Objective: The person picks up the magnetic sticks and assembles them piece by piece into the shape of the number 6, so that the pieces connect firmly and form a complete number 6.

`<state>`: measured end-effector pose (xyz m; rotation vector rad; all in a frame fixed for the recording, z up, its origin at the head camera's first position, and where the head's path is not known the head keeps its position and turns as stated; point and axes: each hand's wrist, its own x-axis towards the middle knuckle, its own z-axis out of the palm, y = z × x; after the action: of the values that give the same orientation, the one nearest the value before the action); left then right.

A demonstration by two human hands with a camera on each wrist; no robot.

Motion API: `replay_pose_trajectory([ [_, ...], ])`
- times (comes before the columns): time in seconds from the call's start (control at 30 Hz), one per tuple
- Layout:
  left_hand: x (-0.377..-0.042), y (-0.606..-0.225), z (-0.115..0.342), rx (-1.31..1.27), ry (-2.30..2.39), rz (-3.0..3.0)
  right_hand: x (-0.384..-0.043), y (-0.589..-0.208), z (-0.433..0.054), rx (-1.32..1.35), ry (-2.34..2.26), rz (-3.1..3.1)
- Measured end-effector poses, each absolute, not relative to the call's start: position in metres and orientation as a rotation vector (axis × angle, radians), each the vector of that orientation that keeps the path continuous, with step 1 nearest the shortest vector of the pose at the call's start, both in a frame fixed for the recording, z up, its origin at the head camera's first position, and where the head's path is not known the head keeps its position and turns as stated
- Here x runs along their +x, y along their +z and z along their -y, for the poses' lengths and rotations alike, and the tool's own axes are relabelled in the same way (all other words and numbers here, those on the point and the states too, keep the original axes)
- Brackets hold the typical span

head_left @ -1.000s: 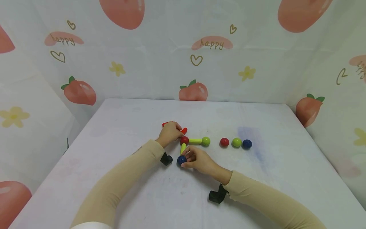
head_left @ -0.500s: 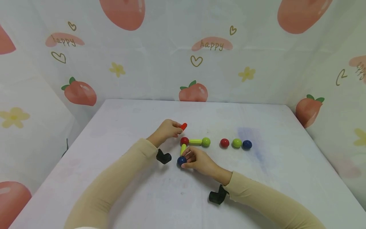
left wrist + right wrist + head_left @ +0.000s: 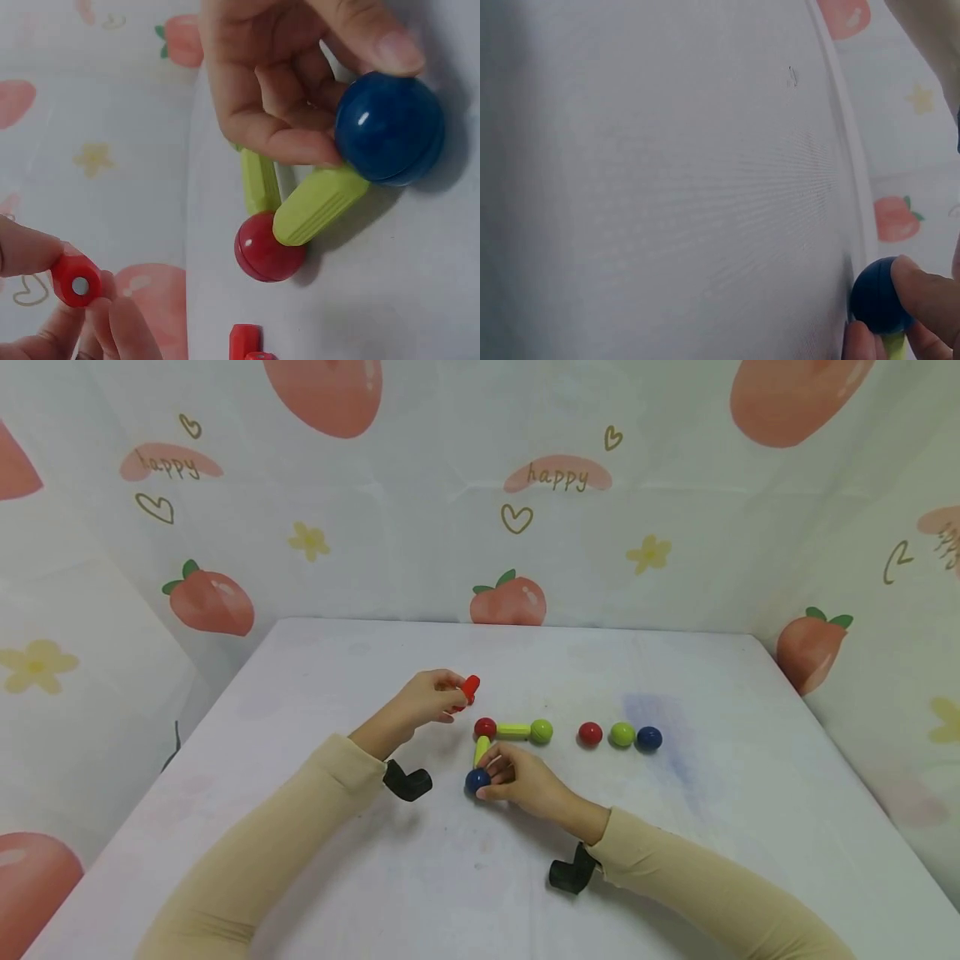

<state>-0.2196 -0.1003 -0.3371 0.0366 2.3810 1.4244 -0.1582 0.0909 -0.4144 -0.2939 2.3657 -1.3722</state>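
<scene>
My left hand (image 3: 424, 700) pinches a red magnetic stick (image 3: 69, 271) between thumb and fingers, lifted above the table; a round metal tip faces the left wrist view. My right hand (image 3: 529, 783) holds a dark blue ball (image 3: 390, 129) between thumb and fingers at the near end of a joined shape. From that ball a yellow-green stick (image 3: 322, 204) runs to a red ball (image 3: 485, 727). A second yellow-green stick (image 3: 513, 732) links the red ball to a green ball (image 3: 541, 731), making a corner. The left hand is beyond and left of the red ball, apart from it.
Right of the shape, a loose red ball (image 3: 590, 734), green ball (image 3: 622, 734) and blue ball (image 3: 649, 738) lie in a row on the white table (image 3: 720, 827). Other red sticks (image 3: 244, 342) lie on the table near the left hand. A patterned cloth hangs behind.
My left hand has drawn back leftward from beside the red ball, lifting the red stick and turning it. The right hand and the joined shape have stayed in place.
</scene>
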Motion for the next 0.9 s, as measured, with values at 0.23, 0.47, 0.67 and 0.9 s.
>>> replay_pose_trajectory([
  [0.23,-0.205,-0.337,0.107,0.084,1.438,-2.384,-0.159,-0.414,-0.092,-0.3,-1.378,-2.358],
  [0.47,-0.194,-0.345,0.113,0.078,1.349,-2.432,-0.16,-0.414,-0.092,-0.308,-1.373,-2.359],
  [0.67,-0.182,-0.354,0.118,0.113,1.26,-2.425,-0.161,-0.415,-0.092,-0.314,-1.373,-2.356],
  [0.9,-0.163,-0.371,0.122,0.154,1.131,-2.385,-0.16,-0.415,-0.092,-0.333,-1.379,-2.36],
])
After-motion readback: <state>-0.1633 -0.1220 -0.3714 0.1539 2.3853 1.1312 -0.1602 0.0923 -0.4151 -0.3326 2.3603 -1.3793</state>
